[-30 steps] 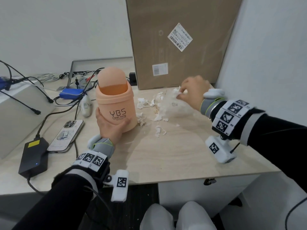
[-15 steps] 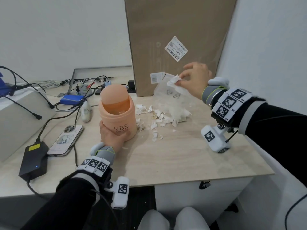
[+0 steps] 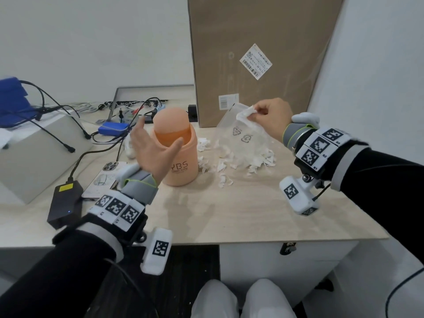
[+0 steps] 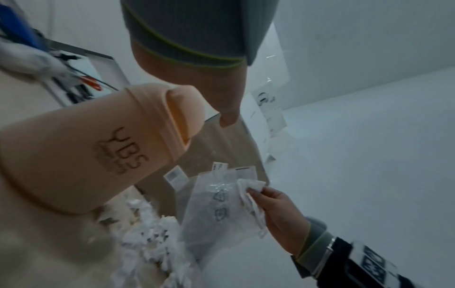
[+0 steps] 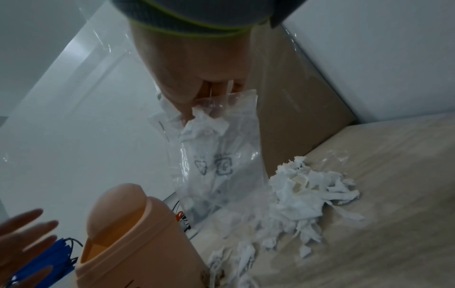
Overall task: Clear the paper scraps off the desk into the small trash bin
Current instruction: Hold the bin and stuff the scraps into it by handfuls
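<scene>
A small peach trash bin [image 3: 177, 154] with a domed swing lid stands on the desk [image 3: 229, 210]; it also shows in the wrist views [image 4: 81, 155] [image 5: 128, 239]. My left hand [image 3: 152, 145] hovers open just in front of the bin, fingers spread, not touching it. My right hand [image 3: 263, 118] is raised to the right of the bin and pinches a clear plastic bag [image 3: 243, 138] together with a white paper scrap [image 3: 246, 114]. White paper scraps [image 3: 241, 161] [image 5: 302, 196] lie heaped on the desk under the hanging bag.
A tall cardboard box [image 3: 259, 56] leans against the wall behind the scraps. Left of the bin lie a phone [image 3: 103, 180], a black power adapter [image 3: 65, 204], cables, a blue device [image 3: 113, 129] and a grey box [image 3: 34, 154]. The right wall is close.
My left hand has let go of the bin and lifted off it, fingers spread. My right hand has raised the bag and scrap off the desk; scraps spilled into a pile beneath.
</scene>
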`<state>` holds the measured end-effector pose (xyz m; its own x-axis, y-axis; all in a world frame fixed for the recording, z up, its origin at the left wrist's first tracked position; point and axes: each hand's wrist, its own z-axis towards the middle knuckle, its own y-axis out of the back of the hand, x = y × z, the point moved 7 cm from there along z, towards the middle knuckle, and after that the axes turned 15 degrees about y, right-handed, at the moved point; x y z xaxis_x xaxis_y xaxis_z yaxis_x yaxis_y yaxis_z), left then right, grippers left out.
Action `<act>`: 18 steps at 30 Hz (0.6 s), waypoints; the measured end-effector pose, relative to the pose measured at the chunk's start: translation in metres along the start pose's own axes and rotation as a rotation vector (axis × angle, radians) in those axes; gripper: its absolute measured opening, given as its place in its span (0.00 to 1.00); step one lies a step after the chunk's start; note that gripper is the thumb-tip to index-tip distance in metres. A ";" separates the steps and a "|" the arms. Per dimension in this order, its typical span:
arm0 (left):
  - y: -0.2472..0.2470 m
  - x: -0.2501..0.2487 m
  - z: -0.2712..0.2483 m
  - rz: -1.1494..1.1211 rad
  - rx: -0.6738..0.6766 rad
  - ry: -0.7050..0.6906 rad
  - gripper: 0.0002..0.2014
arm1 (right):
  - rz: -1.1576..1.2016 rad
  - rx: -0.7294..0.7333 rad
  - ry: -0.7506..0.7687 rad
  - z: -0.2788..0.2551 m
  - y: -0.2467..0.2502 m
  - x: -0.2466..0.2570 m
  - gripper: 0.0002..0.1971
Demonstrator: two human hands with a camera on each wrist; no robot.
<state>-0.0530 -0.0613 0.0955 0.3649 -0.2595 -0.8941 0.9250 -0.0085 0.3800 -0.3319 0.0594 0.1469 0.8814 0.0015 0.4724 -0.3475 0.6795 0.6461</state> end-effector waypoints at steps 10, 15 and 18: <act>-0.094 -0.075 -0.015 0.038 0.349 -0.043 0.30 | 0.223 -0.140 -0.019 0.005 0.013 -0.005 0.09; -0.131 -0.078 -0.005 0.122 0.431 0.066 0.30 | 0.295 -0.115 0.007 0.000 0.021 -0.011 0.06; -0.143 -0.079 -0.007 0.135 0.459 0.055 0.28 | 0.274 -0.104 0.013 -0.006 0.021 -0.014 0.09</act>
<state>-0.2131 -0.0323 0.1104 0.4946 -0.2367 -0.8363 0.7310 -0.4073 0.5475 -0.3499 0.0784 0.1501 0.7634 0.2047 0.6127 -0.5392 0.7241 0.4300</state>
